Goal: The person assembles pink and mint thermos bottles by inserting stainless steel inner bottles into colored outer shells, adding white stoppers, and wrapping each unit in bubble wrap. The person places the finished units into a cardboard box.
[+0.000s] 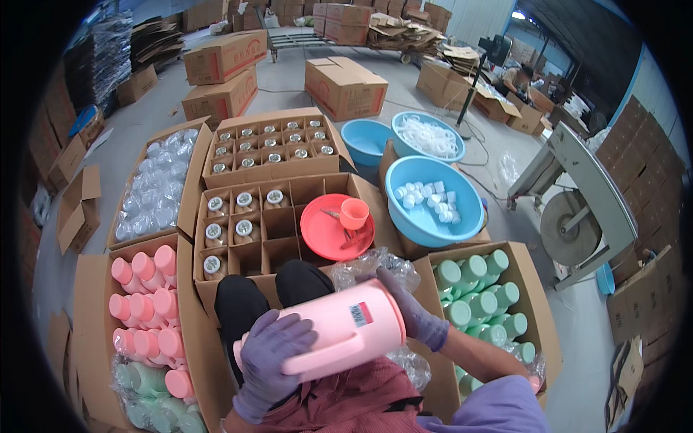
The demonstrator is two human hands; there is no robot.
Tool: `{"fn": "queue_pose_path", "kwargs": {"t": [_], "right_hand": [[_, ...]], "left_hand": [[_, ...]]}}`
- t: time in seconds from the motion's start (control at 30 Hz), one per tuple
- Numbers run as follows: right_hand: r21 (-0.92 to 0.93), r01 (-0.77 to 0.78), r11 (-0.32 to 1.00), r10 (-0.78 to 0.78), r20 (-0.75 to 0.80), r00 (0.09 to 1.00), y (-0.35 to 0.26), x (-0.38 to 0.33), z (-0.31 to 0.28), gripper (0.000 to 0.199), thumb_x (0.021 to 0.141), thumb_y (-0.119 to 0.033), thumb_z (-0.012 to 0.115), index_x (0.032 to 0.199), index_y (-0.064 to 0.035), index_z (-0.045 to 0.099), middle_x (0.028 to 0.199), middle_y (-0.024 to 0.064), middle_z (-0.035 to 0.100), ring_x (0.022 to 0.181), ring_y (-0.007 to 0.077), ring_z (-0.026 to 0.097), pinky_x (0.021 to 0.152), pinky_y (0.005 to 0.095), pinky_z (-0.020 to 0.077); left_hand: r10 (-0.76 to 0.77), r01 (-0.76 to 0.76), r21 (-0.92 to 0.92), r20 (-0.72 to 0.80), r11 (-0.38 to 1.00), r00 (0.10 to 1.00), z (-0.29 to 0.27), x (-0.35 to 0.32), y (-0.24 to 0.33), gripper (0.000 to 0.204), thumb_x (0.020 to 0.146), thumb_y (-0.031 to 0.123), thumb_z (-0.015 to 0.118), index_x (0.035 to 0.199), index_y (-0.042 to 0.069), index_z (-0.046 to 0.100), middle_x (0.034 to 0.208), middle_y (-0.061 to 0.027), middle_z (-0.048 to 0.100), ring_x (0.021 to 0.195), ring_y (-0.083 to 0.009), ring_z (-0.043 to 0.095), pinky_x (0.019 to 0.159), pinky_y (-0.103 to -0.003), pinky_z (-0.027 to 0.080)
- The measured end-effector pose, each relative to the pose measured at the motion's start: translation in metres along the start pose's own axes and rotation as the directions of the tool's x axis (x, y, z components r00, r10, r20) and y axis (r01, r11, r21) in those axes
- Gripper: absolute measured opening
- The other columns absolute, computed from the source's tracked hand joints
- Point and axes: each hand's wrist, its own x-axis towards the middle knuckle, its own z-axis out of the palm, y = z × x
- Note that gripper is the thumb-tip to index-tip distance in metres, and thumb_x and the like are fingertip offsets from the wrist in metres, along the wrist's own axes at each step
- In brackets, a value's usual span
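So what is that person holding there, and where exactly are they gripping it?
A pink jug, lying sideways over the lap. The left hand grips its base end; the right hand wraps its top end.

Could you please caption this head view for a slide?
Gloved left hand and right hand hold a pink jug above divided boxes.

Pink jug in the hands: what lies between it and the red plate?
In the head view, crumpled clear plastic wrap lies between the pink jug and the red plate, by the person's dark knees.

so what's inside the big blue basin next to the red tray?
The big blue basin holds a loose pile of small white caps on its floor. Whatever lies under the pile is covered, and the near wall hides the closest bit of the floor.
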Motion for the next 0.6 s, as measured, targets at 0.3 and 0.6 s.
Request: {"fn": "queue_pose_path", "kwargs": {"t": [0.3,0.6], "right_hand": [[0.222,-0.039,0.974,0.025,0.065,0.998,0.000,0.011,-0.008,0.051,0.100,-0.042,0.051,0.137,-0.0066,0.049,0.136,0.0156,0.050,0.132,0.0251,0.046,0.107,0.0328,0.0410],[-0.254,0.343,0.905,-0.288,0.228,0.930,-0.002,0.013,-0.008,0.051,0.101,-0.033,0.045,0.144,-0.0049,0.042,0.144,0.0115,0.045,0.140,0.0219,0.036,0.117,0.0333,0.0257]], "left_hand": [[0.009,-0.006,0.036,-0.068,0.999,0.998,0.012,0.001,0.003,0.029,0.076,0.011,0.063,0.102,0.004,0.073,0.108,-0.0124,0.072,0.108,-0.0300,0.067,0.100,-0.045,0.048],[-0.335,0.244,-0.352,-0.223,0.904,0.915,0.039,-0.020,-0.004,0.021,0.089,0.006,0.064,0.106,-0.005,0.071,0.107,-0.0125,0.073,0.100,-0.0179,0.067,0.092,-0.031,0.052]]}}
